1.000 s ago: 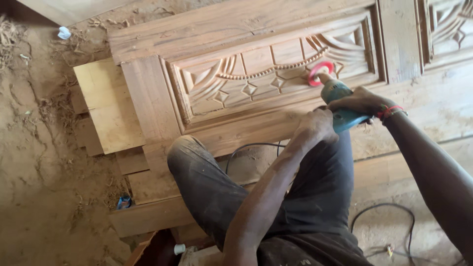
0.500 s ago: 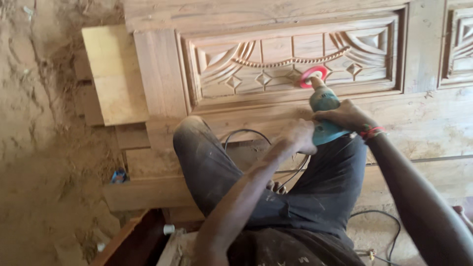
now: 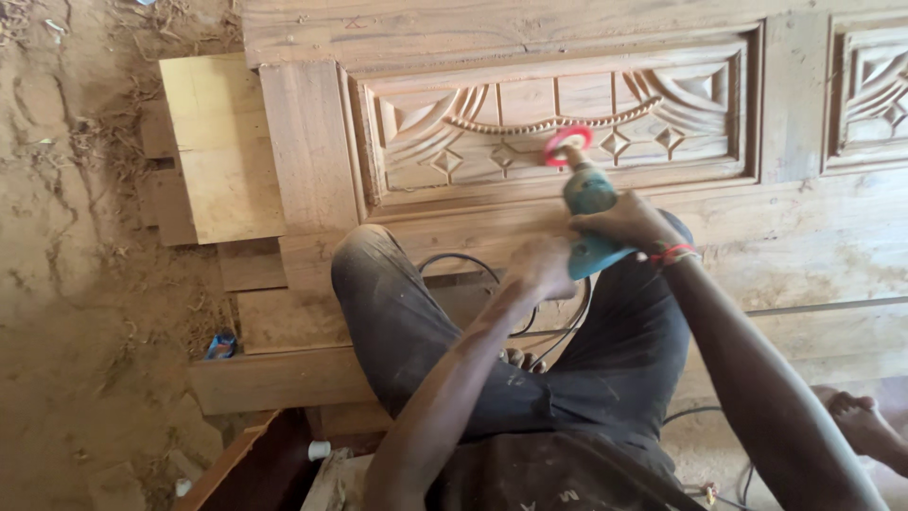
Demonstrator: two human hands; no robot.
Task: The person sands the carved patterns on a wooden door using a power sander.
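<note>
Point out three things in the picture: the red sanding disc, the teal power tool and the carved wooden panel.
red sanding disc (image 3: 567, 144), head view, on the disc's face.
teal power tool (image 3: 589, 194), head view, on its body ahead of the hands.
carved wooden panel (image 3: 426, 142), head view, on the carved curves at its left.

Grinder lies on carved door, between both hands, planks left

Pale plywood board lies at left, part under the carved frame. Small blue can sits on dirt floor nr stacked planks. White cap at bottom by dark wood edge. Bare foot bottom right.
</note>
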